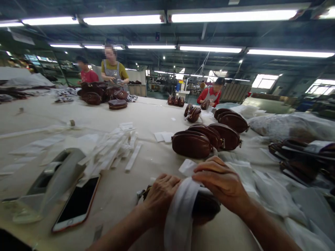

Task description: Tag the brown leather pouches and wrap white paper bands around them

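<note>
A small dark brown leather bag (pixel 206 208) lies at the table's near edge, partly covered by my hands. A wide white strip (pixel 180 212), tissue or thin foam, loops over it and hangs down in front. My left hand (pixel 163 191) is closed over the bag's left part, its knuckles beside the strip; the fingertips are hidden. The fingers of my right hand (pixel 222 181) pinch the top end of the strip above the bag. Just beyond my hands stand several finished brown oval bags (pixel 191 143) in a row.
To the left are a tape dispenser (pixel 59 174), a smartphone (pixel 77 202) and a pile of white strips (pixel 115 146). Clear plastic bags (pixel 282 195) and dark bags (pixel 300 160) lie right. Across the table, people (pixel 113 69) work near more brown bags (pixel 91 94).
</note>
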### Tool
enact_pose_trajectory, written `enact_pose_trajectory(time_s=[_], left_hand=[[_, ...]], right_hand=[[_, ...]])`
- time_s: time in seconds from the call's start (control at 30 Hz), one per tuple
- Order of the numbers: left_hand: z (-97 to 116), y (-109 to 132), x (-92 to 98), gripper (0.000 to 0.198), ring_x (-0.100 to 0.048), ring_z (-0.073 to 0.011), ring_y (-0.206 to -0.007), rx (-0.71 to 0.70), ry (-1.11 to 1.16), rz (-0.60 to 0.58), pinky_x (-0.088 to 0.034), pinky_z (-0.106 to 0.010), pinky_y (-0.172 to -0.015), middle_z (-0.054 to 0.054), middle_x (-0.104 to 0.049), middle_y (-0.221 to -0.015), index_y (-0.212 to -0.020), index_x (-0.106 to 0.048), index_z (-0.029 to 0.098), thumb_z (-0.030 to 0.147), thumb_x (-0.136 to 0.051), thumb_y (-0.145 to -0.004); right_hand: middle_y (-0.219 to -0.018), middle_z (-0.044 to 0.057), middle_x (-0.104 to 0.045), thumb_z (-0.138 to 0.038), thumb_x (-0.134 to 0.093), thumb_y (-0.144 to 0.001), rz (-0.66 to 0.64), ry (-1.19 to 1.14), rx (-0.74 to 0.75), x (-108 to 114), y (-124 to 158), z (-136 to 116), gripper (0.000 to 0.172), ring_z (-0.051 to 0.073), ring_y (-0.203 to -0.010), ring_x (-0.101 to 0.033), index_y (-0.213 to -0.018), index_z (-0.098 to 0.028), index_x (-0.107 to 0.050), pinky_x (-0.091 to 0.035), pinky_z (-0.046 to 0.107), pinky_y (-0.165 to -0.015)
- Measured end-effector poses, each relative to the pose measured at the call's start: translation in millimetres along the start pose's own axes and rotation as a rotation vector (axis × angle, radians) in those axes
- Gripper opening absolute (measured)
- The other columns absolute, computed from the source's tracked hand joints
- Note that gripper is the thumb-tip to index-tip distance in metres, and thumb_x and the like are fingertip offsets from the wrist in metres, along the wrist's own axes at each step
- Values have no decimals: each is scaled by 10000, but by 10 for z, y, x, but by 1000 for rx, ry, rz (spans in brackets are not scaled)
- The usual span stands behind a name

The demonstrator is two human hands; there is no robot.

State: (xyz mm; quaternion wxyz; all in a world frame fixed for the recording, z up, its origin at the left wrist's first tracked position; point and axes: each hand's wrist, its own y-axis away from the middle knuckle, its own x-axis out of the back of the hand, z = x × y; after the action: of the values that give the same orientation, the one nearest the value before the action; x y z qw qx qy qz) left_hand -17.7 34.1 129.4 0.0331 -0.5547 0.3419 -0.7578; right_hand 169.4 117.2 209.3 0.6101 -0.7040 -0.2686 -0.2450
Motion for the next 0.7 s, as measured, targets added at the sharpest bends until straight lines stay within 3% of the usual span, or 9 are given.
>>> enact_pose_trajectory(time_s=[0.13,0.23,0.33,0.43,0.53,0.7], left_hand=[[-34,74,-60,306,-603,-204,-794,-6,85,91,-465,-343,-735,-64,-642,-940,-1089,-501,130,178,-543,-790],[-4,100,-64,504,-620,-202,-803,89,121,172,-470,-360,-781,-66,-656,-946,-1289,-325,92,207,-508,-834],[32,85,-19,593,-622,-202,-805,104,90,138,-468,-360,-770,-63,-664,-952,-1389,-189,106,236,-486,-892],[41,64,32,473,-612,-210,-821,7,37,56,-453,-351,-726,-66,-654,-969,-1345,-322,156,232,-478,-905],[24,58,53,407,-593,-212,-802,-40,27,47,-438,-356,-704,-72,-642,-968,-1295,-402,151,170,-424,-889],[40,52,50,341,-581,-211,-810,30,11,-42,-437,-361,-735,-72,-628,-946,-1219,-479,152,222,-462,-886]], right_hand=[[-895,41,-689,-143,-540,-884,-32,13,-25,-247,100,280,163,140,-784,-558,-875,-220,-682,-494,267,-688],[-900,52,-686,-144,-528,-887,-96,-87,-64,-321,124,394,168,150,-835,-567,-849,-214,-676,-505,268,-718],[-851,51,-677,-152,-544,-878,-194,-220,-132,-365,113,487,151,148,-834,-582,-810,-204,-669,-508,264,-738],[-804,45,-664,-160,-564,-861,-274,-273,-174,-415,84,560,134,141,-791,-591,-785,-195,-669,-498,258,-726],[-750,40,-649,-154,-573,-837,-337,-240,-190,-459,45,608,141,145,-749,-583,-745,-191,-672,-477,257,-684],[-716,33,-640,-171,-573,-817,-406,-250,-239,-482,109,664,155,146,-698,-591,-716,-204,-686,-466,257,-644]])
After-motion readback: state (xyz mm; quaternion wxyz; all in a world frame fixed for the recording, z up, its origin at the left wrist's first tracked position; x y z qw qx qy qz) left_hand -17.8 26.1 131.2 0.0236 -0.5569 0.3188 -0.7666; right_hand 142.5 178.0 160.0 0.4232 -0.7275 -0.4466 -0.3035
